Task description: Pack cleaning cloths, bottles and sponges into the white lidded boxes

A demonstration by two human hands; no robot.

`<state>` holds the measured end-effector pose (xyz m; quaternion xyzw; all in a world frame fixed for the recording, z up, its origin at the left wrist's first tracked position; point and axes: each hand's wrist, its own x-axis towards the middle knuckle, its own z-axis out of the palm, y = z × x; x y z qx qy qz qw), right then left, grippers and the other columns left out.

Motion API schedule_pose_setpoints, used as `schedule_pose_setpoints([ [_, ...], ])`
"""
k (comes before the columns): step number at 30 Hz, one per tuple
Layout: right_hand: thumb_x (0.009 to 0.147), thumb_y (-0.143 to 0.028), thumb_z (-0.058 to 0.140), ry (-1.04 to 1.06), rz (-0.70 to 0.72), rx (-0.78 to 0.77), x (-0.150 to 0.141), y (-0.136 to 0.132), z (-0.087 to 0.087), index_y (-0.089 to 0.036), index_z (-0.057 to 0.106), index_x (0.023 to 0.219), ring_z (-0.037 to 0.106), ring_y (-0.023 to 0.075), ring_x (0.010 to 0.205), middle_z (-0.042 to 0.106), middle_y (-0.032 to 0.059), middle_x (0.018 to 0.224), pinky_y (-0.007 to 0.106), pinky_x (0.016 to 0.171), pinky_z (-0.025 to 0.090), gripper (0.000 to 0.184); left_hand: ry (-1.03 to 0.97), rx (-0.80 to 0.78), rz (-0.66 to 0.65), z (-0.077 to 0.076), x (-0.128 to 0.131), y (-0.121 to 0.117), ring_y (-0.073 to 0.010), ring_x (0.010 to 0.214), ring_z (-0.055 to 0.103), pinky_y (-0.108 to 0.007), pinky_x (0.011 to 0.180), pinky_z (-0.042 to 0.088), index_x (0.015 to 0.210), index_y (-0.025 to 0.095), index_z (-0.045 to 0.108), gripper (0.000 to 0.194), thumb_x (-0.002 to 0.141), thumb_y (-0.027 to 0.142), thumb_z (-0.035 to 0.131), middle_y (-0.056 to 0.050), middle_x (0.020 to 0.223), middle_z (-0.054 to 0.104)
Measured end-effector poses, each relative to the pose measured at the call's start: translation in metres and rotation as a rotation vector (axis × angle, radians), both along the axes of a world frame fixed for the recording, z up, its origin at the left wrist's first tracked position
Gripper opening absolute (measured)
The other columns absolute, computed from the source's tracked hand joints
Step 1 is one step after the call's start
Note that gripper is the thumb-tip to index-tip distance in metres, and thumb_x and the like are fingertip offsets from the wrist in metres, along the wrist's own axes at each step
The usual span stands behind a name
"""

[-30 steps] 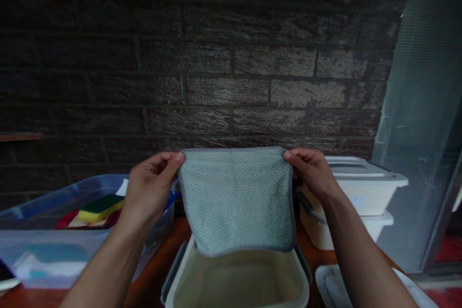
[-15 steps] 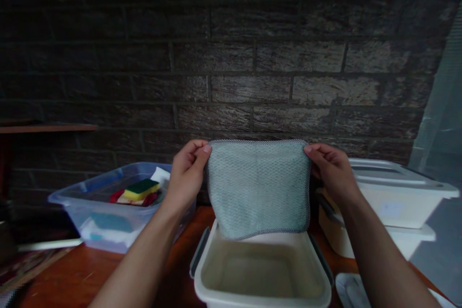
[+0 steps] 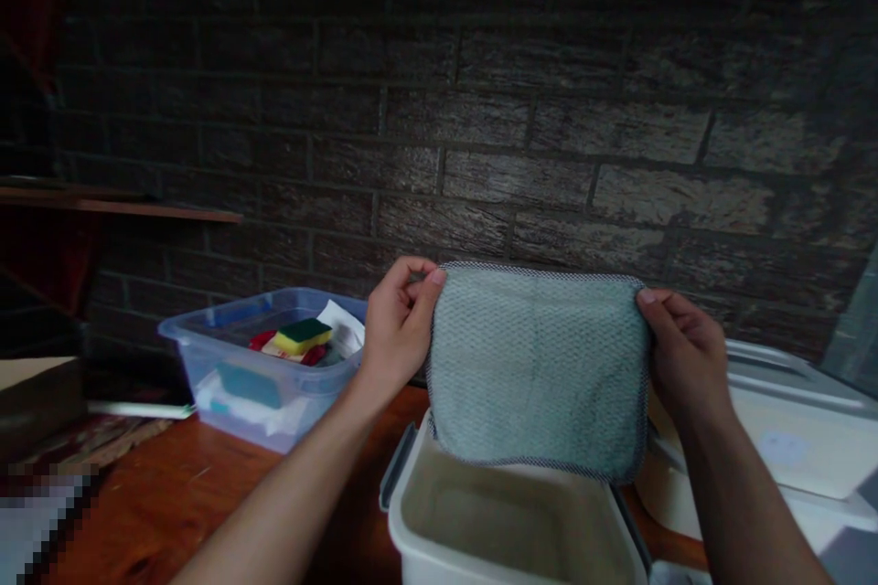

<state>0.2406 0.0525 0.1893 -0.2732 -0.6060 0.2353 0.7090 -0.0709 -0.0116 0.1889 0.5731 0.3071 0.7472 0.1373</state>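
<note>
A pale grey-green mesh cloth with a dark hem hangs flat in front of me, held by its two top corners. My left hand pinches the top left corner and my right hand pinches the top right corner. The cloth's lower edge hangs just over the rear rim of an open white plastic bin, whose inside looks bare.
A clear blue-tinted tub at the left holds a green-and-yellow sponge and rags. Lidded white bins are stacked at the right. All stand on a reddish wooden table against a dark brick wall. A shelf juts out at the left.
The view has swung to the left, so the cloth, hands and bins sit further right in the picture. Both hands still hold the cloth spread by its top corners.
</note>
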Motion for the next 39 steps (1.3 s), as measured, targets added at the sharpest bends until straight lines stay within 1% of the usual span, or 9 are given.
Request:
schedule_pose_setpoints([
  [5, 0.085, -0.047, 0.077, 0.046, -0.014, -0.011, -0.003, -0.007, 0.001, -0.027, 0.072, 0.083, 0.041, 0.0148, 0.054, 0.053, -0.0009, 0.063, 0.029, 0.048, 0.029, 0.022, -0.038, 0.035, -0.017, 0.005, 0.002, -0.007, -0.0105, 0.047, 0.045, -0.022, 0.046, 0.03, 0.095, 0.024, 0.06, 0.018, 0.092, 0.039, 0.07, 0.005, 0.058, 0.057],
  [10, 0.085, -0.047, 0.078, 0.025, 0.04, -0.033, -0.008, -0.005, 0.001, -0.026, 0.072, 0.082, 0.041, 0.0123, 0.052, 0.054, -0.0008, 0.063, 0.027, 0.047, 0.03, 0.023, -0.068, -0.021, -0.044, 0.006, -0.003, -0.001, -0.0104, 0.046, 0.048, -0.021, 0.044, 0.033, 0.093, 0.022, 0.063, 0.018, 0.088, 0.037, 0.073, 0.003, 0.06, 0.062],
  [15, 0.086, -0.048, 0.076, -0.025, 0.054, -0.034, -0.011, -0.005, 0.002, -0.025, 0.069, 0.08, 0.04, 0.0132, 0.055, 0.052, -0.0014, 0.065, 0.028, 0.051, 0.03, 0.024, -0.067, -0.019, -0.01, 0.001, -0.007, 0.011, -0.0097, 0.044, 0.047, -0.02, 0.041, 0.03, 0.092, 0.021, 0.066, 0.017, 0.087, 0.035, 0.075, 0.004, 0.057, 0.06],
  [19, 0.086, -0.048, 0.076, -0.028, 0.052, -0.01, -0.012, -0.005, 0.002, -0.024, 0.07, 0.081, 0.042, 0.0134, 0.057, 0.054, -0.0011, 0.067, 0.028, 0.054, 0.031, 0.025, -0.062, 0.008, 0.024, 0.001, -0.008, 0.012, -0.0085, 0.045, 0.047, -0.019, 0.041, 0.03, 0.093, 0.02, 0.067, 0.018, 0.087, 0.034, 0.076, 0.005, 0.058, 0.061],
  [24, 0.085, -0.05, 0.076, -0.005, 0.136, -0.081, -0.016, -0.005, 0.001, -0.025, 0.069, 0.083, 0.047, 0.0136, 0.057, 0.06, -0.0013, 0.07, 0.028, 0.054, 0.036, 0.026, -0.041, -0.044, 0.033, 0.001, -0.011, 0.012, -0.0089, 0.048, 0.048, -0.02, 0.042, 0.034, 0.094, 0.021, 0.068, 0.018, 0.088, 0.036, 0.076, 0.006, 0.059, 0.062],
  [26, 0.085, -0.05, 0.077, 0.007, 0.171, -0.091, -0.016, -0.005, 0.001, -0.025, 0.069, 0.083, 0.048, 0.0133, 0.055, 0.062, -0.002, 0.069, 0.028, 0.053, 0.036, 0.026, -0.048, -0.045, 0.043, 0.001, -0.012, 0.012, -0.0089, 0.047, 0.047, -0.02, 0.041, 0.033, 0.093, 0.021, 0.068, 0.018, 0.088, 0.037, 0.076, 0.006, 0.058, 0.061],
  [30, 0.084, -0.05, 0.077, 0.014, 0.193, -0.088, -0.015, -0.006, 0.002, -0.025, 0.068, 0.082, 0.048, 0.0131, 0.055, 0.062, -0.0026, 0.068, 0.027, 0.052, 0.037, 0.026, -0.055, -0.02, 0.059, 0.001, -0.014, 0.013, -0.0081, 0.045, 0.043, -0.019, 0.04, 0.029, 0.093, 0.021, 0.068, 0.018, 0.087, 0.037, 0.076, 0.006, 0.056, 0.057],
  [37, 0.085, -0.048, 0.078, 0.038, 0.21, -0.06, -0.011, -0.001, 0.0, -0.022, 0.069, 0.081, 0.046, 0.0107, 0.052, 0.059, -0.0036, 0.065, 0.023, 0.049, 0.033, 0.027, -0.054, -0.052, 0.053, 0.002, -0.012, 0.011, -0.0087, 0.045, 0.044, -0.019, 0.039, 0.029, 0.09, 0.02, 0.069, 0.016, 0.085, 0.033, 0.076, 0.004, 0.057, 0.059],
  [39, 0.085, -0.046, 0.078, 0.041, 0.218, -0.054, -0.011, 0.001, 0.0, -0.022, 0.07, 0.082, 0.046, 0.0103, 0.053, 0.06, -0.0036, 0.065, 0.022, 0.049, 0.034, 0.026, -0.053, -0.05, 0.042, 0.002, -0.012, 0.011, -0.0089, 0.044, 0.044, -0.02, 0.039, 0.028, 0.091, 0.02, 0.069, 0.016, 0.085, 0.033, 0.076, 0.004, 0.057, 0.058],
])
